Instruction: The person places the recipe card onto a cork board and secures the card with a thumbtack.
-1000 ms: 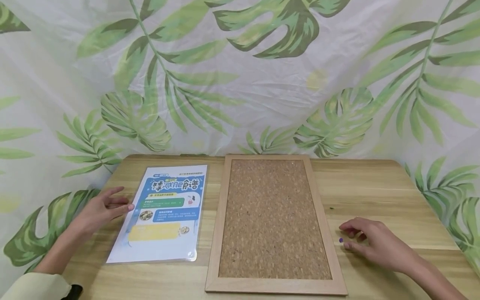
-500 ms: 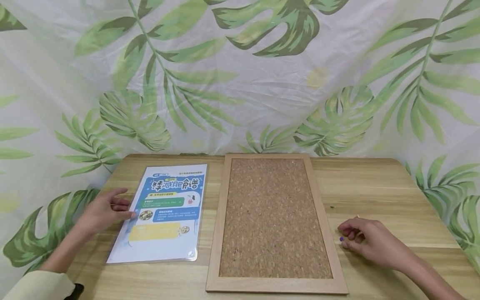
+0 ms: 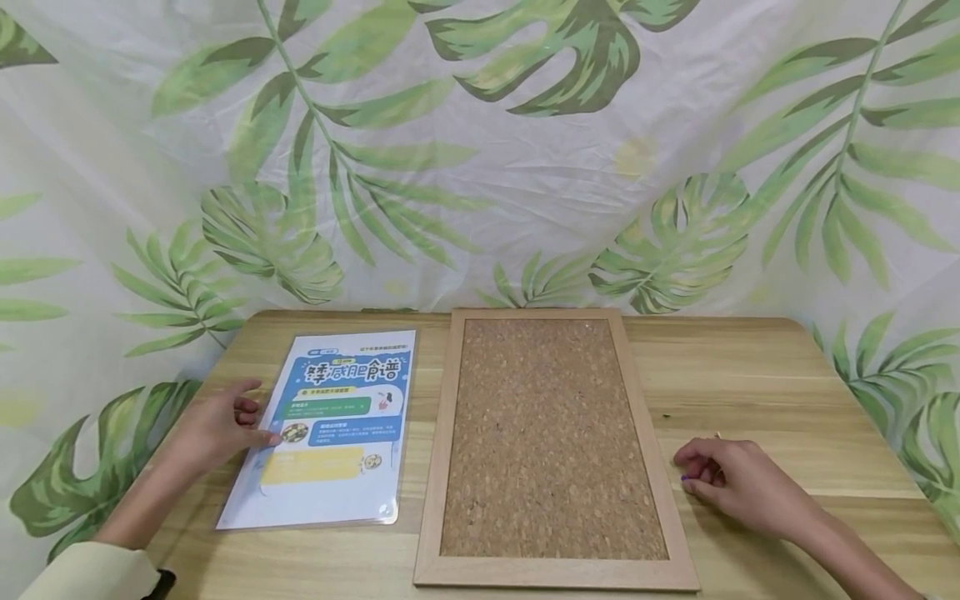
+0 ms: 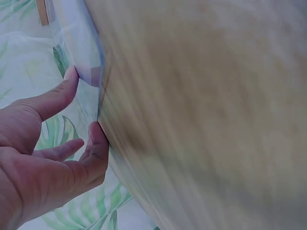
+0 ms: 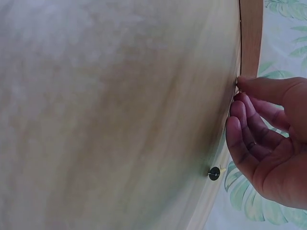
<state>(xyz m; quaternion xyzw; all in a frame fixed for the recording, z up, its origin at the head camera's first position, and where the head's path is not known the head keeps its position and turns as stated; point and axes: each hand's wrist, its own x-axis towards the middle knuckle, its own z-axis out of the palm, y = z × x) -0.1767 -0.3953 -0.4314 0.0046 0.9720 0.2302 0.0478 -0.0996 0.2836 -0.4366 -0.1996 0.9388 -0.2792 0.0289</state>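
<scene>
In the head view a laminated sheet (image 3: 330, 510) with blue, green and yellow print lies flat on the left of the table. My left hand (image 3: 213, 429) reaches over its left edge. The thumb rests on the sheet, and in the left wrist view the fingers (image 4: 98, 148) touch down by its edge, apart from the thumb. To the right of the framed cork board (image 3: 555, 442), my right hand (image 3: 750, 487) has thumb and forefinger at a small purple thumbtack (image 3: 686, 478), pinching it. In the right wrist view those fingertips (image 5: 242, 98) hide the tack.
A green thumbtack (image 3: 666, 416) lies beyond the right hand. Something small and yellowish (image 3: 717, 435) shows just behind the knuckles. In the right wrist view a dark round tack (image 5: 214, 173) lies below the fingers. A leaf-print curtain (image 3: 525, 208) rises behind the wooden table (image 3: 750, 367).
My left thumb has slid a little down and right onto the sheet. The right thumb and forefinger have closed on the purple thumbtack, which showed more plainly between them before.
</scene>
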